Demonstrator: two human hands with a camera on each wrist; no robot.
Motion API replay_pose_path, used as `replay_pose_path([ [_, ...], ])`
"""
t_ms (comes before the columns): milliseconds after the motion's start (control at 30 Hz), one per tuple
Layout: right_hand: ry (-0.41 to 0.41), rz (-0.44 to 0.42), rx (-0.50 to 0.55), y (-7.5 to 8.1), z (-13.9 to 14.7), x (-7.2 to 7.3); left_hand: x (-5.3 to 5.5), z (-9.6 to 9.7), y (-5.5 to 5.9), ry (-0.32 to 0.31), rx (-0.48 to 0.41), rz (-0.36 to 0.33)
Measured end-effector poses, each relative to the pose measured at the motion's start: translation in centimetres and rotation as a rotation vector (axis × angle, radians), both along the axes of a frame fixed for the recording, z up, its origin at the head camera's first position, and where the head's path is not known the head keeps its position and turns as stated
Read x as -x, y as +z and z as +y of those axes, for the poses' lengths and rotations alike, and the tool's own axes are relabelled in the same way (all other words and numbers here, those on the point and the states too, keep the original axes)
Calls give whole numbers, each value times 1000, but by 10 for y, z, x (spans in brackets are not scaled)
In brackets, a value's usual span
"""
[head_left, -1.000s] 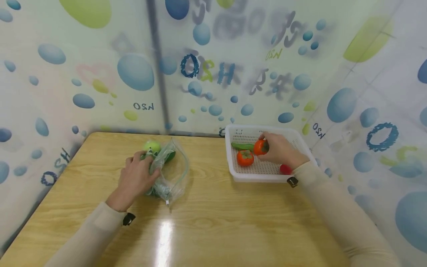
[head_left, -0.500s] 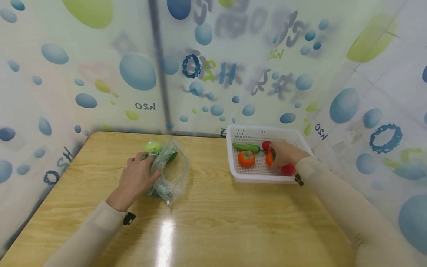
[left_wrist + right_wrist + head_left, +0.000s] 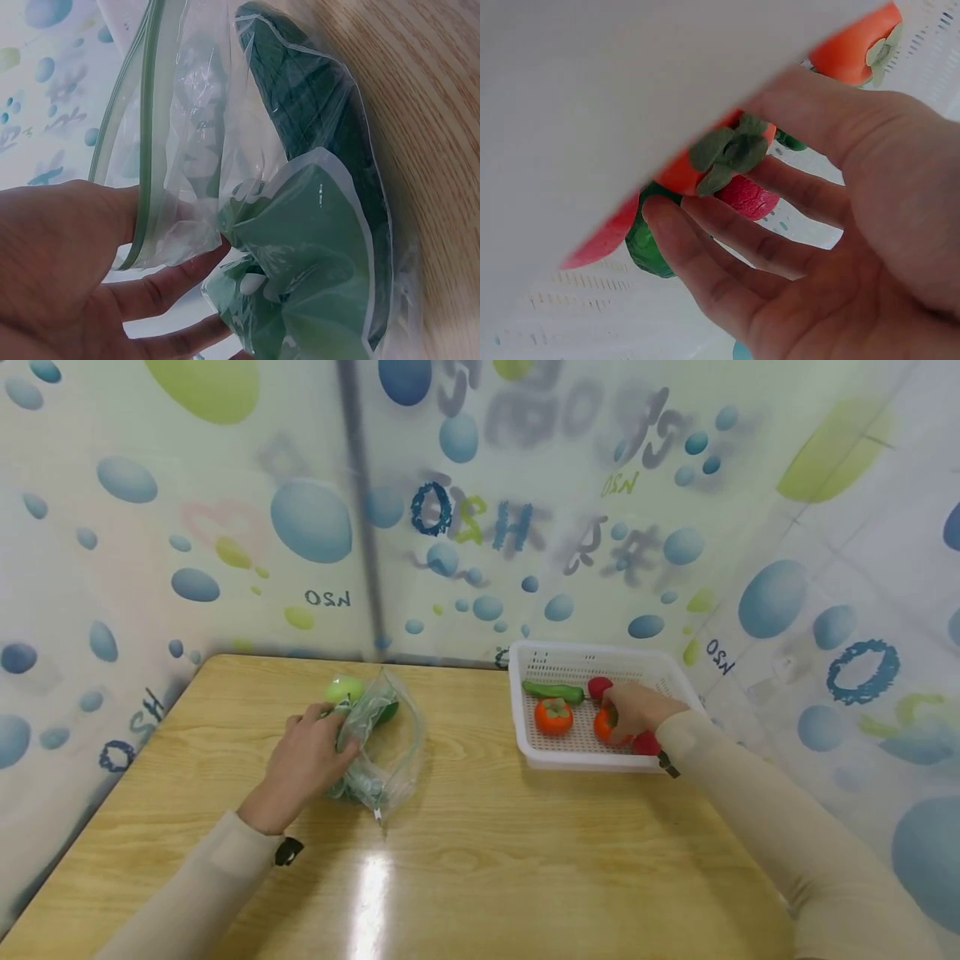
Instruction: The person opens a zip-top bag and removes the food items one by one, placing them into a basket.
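Note:
In the head view my left hand [image 3: 306,762] is at a clear zip bag [image 3: 405,777] on the left of the table. The left wrist view shows its thumb and fingers pinching the bag near the green zip edge [image 3: 148,135]. Inside the bag lie a long dark green vegetable [image 3: 300,90] and a green crinkled packet [image 3: 315,240]. A light green round fruit [image 3: 347,687] shows behind that hand. My right hand [image 3: 647,706] is in the white basket [image 3: 585,762], fingers curled round an orange persimmon [image 3: 679,176]. The sleeve hides part of that fruit.
Also in the basket are a second persimmon [image 3: 553,718], a long green pepper [image 3: 555,692], a red wrinkled piece [image 3: 599,687] and another red piece [image 3: 647,743]. A dark green round thing [image 3: 649,251] shows below the fingers. A patterned wall [image 3: 480,568] stands behind the table.
My right hand has carried the persimmon to the right and lower within the basket, uncovering the red piece beside the pepper. My left hand has stayed on the bag.

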State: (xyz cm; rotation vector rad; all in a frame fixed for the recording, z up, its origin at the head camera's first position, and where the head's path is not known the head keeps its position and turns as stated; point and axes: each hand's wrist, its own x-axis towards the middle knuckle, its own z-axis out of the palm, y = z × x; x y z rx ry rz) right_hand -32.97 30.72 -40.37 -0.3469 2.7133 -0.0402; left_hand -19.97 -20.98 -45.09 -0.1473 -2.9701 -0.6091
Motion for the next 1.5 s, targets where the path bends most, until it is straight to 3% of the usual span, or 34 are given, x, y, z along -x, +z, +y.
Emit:
replay_pose_path([
  [300,-7,41,51,4,-2,-5,-1,1,2,-3,3,-14],
  [500,6,112,151,13,-11,-12,-2,1,1,-4,-11,-20],
  [833,80,277,284,33,-61,-38,-2,0,4,0,-16,-7],
  [967,154,358,367,33,-88,-55,-3,0,4,7,-28,-13],
  [1167,353,476,497,26,-130,-79,-1,2,2,10,-38,-10],
  [1500,571,441,659,10,-208,-99,3,8,0,-63,-26,82],
])
